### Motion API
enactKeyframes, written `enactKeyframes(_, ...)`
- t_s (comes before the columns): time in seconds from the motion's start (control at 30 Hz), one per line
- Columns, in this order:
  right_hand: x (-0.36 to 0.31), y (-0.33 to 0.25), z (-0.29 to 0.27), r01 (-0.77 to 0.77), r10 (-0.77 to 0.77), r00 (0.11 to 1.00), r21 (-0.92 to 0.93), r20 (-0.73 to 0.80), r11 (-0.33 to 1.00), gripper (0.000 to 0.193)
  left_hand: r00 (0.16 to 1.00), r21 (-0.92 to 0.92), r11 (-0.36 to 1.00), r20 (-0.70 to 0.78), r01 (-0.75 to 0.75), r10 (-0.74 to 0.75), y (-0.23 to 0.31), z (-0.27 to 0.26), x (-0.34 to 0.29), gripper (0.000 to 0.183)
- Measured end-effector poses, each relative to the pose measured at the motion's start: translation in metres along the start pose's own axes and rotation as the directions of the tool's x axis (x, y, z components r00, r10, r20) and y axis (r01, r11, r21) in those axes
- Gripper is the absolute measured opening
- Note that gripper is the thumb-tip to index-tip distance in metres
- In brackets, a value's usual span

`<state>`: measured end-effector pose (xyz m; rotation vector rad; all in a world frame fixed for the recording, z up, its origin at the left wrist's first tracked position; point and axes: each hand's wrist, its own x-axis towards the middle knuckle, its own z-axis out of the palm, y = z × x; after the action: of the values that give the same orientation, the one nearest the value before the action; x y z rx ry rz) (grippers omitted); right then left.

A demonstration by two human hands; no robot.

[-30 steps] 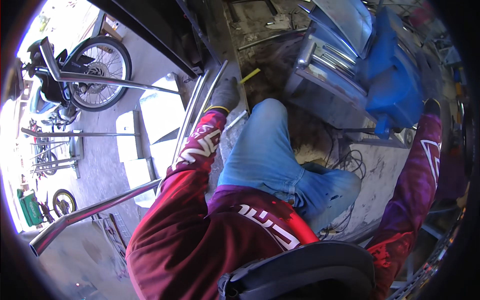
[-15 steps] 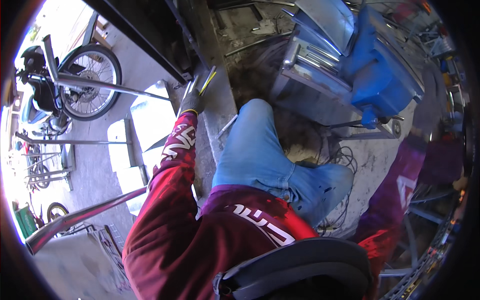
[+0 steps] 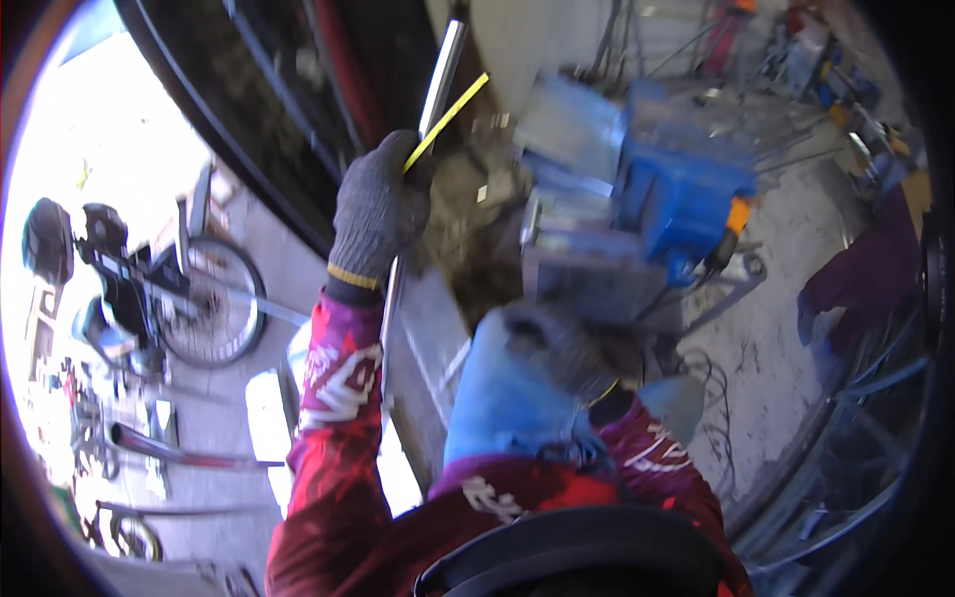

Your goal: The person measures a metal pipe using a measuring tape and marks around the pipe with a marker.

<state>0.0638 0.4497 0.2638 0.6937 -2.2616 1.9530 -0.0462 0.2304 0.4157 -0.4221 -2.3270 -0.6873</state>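
Observation:
My left hand [image 3: 383,204], in a grey knitted glove with a yellow cuff edge, is closed around a long shiny metal tube [image 3: 443,75]. The tube sticks out above the fist and runs back along my forearm. A thin yellow strip [image 3: 453,117] also juts from the same fist, slanting across the tube. Over my lap, close to the jeans [image 3: 487,398], is my gloved right hand [image 3: 567,350]. Motion smears its fingers, so whether it holds anything is unclear.
A blue machine [image 3: 686,194] with a metal stand is ahead to the right. Cables [image 3: 716,398] lie on the floor near it. A motorcycle wheel [image 3: 211,303] and a metal pipe [image 3: 189,453] are at left. Dark steel framing [image 3: 269,109] rises at the upper left.
My left hand has come up with the tube and yellow strip, which now stand out farther. My right hand has swung in from the far right to over my lap. The view has shifted.

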Motion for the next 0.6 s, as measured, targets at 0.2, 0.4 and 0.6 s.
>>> enactKeyframes(0.2, 0.044, -0.051, 0.0, 0.225, -0.235, 0.972, -0.219, -0.018, 0.949, 0.064, 0.92, -0.412, 0.834, -0.292, -0.368, 0.262, 0.141, -0.128, 0.089, 0.016)
enactKeyframes(0.4, 0.034, -0.126, -0.047, 0.235, -0.324, 0.905, -0.311, -0.276, 0.921, 0.059, 0.829, -0.705, 0.598, -0.547, -0.38, -0.118, 0.183, -0.129, 0.075, 0.027)
enactKeyframes(0.6, -0.077, -0.059, -0.098, -0.247, 0.182, 0.945, -0.229, -0.27, 0.941, 0.039, 0.962, -0.983, 0.11, 0.119, 0.15, -0.247, 0.134, 0.029, -0.012, 0.017)
